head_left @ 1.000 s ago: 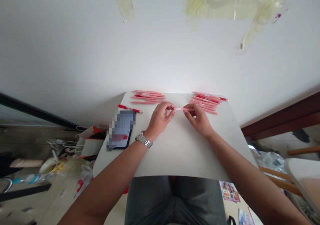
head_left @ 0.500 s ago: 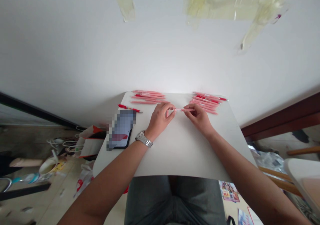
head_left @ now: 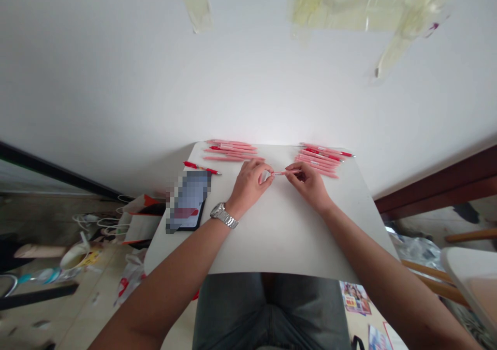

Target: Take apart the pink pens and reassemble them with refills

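Observation:
A thin pink pen [head_left: 278, 173] with a small white label lies level between my two hands, over the middle of the white table [head_left: 267, 236]. My left hand [head_left: 250, 180], with a metal watch on its wrist, pinches the pen's left end between thumb and forefinger. The other end is in the closed fingers of my right hand [head_left: 308, 183], which hide part of it. Behind my left hand lies a group of pink pens [head_left: 231, 151]. Beyond my right hand is a second group of pink and red pens [head_left: 320, 159].
A red pen [head_left: 202, 168] lies at the table's left side, above a phone [head_left: 190, 202] with a blurred screen. The white wall [head_left: 248, 81] meets the table's back edge. Bags and a cup [head_left: 75, 257] stand on the floor at left; another white surface [head_left: 471, 267] is at right.
The pen between my hands has turned slightly, so its white label shows narrower. Both hands stay almost in the same place, and the pen groups have not moved.

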`<state>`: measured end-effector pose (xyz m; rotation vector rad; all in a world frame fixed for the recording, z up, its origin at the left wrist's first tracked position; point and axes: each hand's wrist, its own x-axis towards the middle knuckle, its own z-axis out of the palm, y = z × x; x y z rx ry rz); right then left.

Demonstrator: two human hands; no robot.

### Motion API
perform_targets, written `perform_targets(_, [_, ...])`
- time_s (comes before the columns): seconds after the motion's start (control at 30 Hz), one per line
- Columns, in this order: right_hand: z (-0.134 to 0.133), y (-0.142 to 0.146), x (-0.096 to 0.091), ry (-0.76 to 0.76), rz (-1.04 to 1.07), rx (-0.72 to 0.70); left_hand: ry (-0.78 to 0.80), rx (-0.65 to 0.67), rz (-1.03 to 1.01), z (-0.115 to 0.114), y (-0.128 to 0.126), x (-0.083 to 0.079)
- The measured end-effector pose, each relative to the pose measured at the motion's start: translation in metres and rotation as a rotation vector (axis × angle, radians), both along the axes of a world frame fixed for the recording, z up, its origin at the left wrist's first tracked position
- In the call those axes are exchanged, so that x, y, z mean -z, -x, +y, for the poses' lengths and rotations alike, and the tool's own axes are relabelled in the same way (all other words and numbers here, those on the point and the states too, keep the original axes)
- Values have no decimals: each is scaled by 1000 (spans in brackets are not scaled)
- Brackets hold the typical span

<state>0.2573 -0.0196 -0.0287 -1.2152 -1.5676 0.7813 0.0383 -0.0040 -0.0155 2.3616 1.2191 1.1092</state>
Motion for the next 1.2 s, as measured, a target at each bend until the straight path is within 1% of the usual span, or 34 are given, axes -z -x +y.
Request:
perform_targets(0.33, [-2,1,0,-16,-83,19,-4,-7,25,0,0,4])
perform_targets(0.7, [-3,1,-1,-4,-96,30,24,5,41,1,1,6])
perform_targets(0.93, [-1,-1,-1,-2,-85,61,32,-4,55,1,2,3])
perform_targets(1.07, [0,-3,0,11,-71,93,27,23,100,-2,4,0])
perform_targets(1.2, [1,-4,-1,3,-92,119,24,34,141,-2,4,0])
